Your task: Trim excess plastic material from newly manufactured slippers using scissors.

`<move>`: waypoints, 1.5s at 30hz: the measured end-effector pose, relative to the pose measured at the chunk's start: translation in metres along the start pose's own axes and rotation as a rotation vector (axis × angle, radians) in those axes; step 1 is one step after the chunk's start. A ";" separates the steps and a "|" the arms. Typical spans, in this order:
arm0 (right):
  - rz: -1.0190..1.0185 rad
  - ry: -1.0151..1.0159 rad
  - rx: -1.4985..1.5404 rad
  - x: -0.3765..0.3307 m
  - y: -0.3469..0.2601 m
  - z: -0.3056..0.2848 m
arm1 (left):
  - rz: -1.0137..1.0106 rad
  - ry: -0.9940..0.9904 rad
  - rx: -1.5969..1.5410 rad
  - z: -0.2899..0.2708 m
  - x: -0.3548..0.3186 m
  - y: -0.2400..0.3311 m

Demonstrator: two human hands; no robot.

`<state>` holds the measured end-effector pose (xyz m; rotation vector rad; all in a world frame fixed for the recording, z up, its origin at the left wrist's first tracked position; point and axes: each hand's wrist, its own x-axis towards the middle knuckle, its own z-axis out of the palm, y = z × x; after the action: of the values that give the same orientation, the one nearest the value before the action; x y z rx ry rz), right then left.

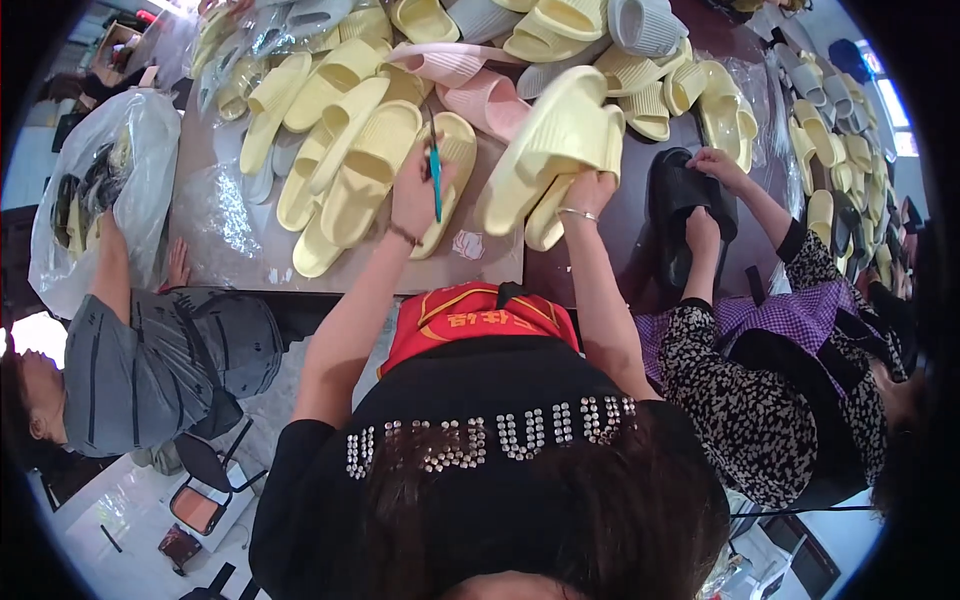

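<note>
Table (635,210) is bearing a heap of yellow, pink and grey slippers (360,180), and at its near side a yellow slipper pair (550,125) is tilting in the right hand (588,192), whose partly hidden fingers are gripping it. Left hand (412,195) is clasping a slim teal tool (436,180); whether it is touching the slipper behind, I cannot tell. Handling the pair is seemingly the step in hand, and the next move is probably calling for steadiness, with the tool staying clear of the yellow surface.

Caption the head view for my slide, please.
Left hand holding a teal tool, right hand gripping pale yellow slippers, over a slipper-strewn table.
</note>
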<state>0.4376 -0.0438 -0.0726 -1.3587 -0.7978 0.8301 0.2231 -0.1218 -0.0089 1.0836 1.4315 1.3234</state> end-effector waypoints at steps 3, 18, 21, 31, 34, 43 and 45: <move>0.095 0.128 0.293 -0.002 -0.022 0.008 | 0.030 -0.088 0.217 -0.008 -0.029 -0.014; 0.215 0.035 0.320 -0.008 -0.014 0.007 | 0.103 -0.186 0.648 -0.010 -0.064 -0.022; 0.278 0.029 0.205 -0.016 -0.026 0.004 | -0.008 -0.216 0.583 -0.009 -0.065 -0.027; -0.112 -0.087 -0.162 -0.024 0.017 -0.007 | -0.006 -0.146 0.502 -0.019 -0.062 -0.040; -0.179 -0.211 -0.606 -0.039 0.014 -0.011 | -0.200 -0.041 0.529 -0.035 -0.055 -0.029; -0.051 -0.429 -1.034 -0.042 0.047 -0.004 | -0.224 0.024 0.239 -0.047 -0.045 -0.083; -0.041 -0.488 -0.942 -0.034 0.047 -0.020 | -0.253 0.015 0.244 -0.047 -0.044 -0.082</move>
<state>0.4361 -0.0816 -0.1206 -1.9630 -1.7342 0.7866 0.1849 -0.1801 -0.0871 1.0075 1.7121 0.9985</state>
